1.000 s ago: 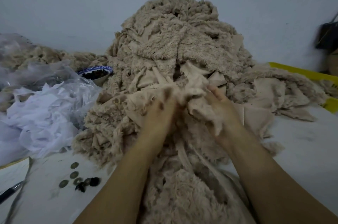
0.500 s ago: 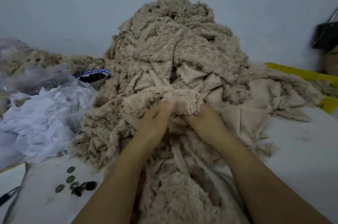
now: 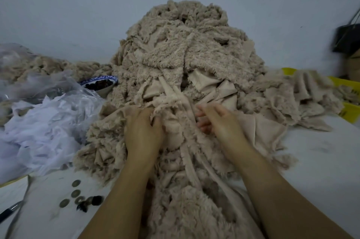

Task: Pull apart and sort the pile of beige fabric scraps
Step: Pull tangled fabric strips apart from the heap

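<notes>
Pale blue-grey wall point(image 3: 78, 4) is filling the top of the frame, and a white table point(image 3: 321, 160) is spreading below it. At the centre, the pile of beige fabric scraps point(image 3: 187, 59) is rising high and spilling down to the bottom edge between both forearms. The left hand point(image 3: 144, 135) is digging into the pile's lower middle, its fingers curling round a fuzzy fold and gripping it. Just to its right, the right hand point(image 3: 224, 123) is resting on the scraps with its fingers point(image 3: 203, 121) curling inward beside a long strip; motion blur is hiding whether they are pinching anything. At the left, crumpled clear plastic point(image 3: 48, 121) is lying by a blue-rimmed bowl point(image 3: 103, 91). A yellow bin point(image 3: 348, 82) is showing at the right edge.
</notes>
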`<state>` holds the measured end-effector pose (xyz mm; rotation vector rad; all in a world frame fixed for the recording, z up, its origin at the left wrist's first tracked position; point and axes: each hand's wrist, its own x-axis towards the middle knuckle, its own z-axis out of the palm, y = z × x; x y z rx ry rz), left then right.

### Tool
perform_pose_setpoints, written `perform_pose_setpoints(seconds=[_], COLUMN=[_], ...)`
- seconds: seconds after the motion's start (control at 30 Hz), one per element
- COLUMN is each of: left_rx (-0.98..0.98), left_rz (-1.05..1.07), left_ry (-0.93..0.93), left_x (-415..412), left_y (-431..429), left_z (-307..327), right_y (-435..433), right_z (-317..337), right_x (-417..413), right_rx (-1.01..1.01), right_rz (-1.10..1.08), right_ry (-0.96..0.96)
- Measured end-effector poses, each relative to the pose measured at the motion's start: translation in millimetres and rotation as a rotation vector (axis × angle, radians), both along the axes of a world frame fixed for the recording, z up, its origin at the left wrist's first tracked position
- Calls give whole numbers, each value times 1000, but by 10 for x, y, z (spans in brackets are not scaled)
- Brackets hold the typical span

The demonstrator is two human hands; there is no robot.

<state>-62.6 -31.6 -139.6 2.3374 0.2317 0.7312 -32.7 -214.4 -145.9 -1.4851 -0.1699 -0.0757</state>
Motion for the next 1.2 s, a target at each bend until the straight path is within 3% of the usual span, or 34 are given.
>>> perform_pose_setpoints(seconds=[0.13, 0.27, 0.37, 0.5, 0.7, 0.77, 0.87, 0.97, 1.07, 1.2], left_rx=[-139, -276, -386, -585, -962, -859, -384, -8, 103, 193], left_rz=[-201, -402, -263, -86, 64, 93, 26, -194, -464, -348], left_ry=[-249, -196, -243, -231, -260, -222, -219, -311, -92, -86], left_x=[-107, -138, -84, -24, 22, 20, -57, -132, -160, -107], left_y=[-154, -326, -248, -163, -164, -124, -157, -334, -399, -265], left_z=[88, 55, 32, 46, 68, 49, 39, 96, 55, 12], right_y=[131, 164, 116, 38, 72, 39, -11, -22, -48, -149], right_z=[-43, -54, -18, 109, 133, 132, 171, 162, 188, 200], right_x=[-108, -120, -102, -63, -30, -10, -28, -43, -39, 4], right_rx=[-259, -348, -204, 197, 323, 392, 488, 496, 537, 602], right_rz=[201, 132, -5, -193, -315, -304, -212, -135, -115, -257], right_ry=[-118, -173, -131, 175, 268, 282, 314, 326, 312, 283])
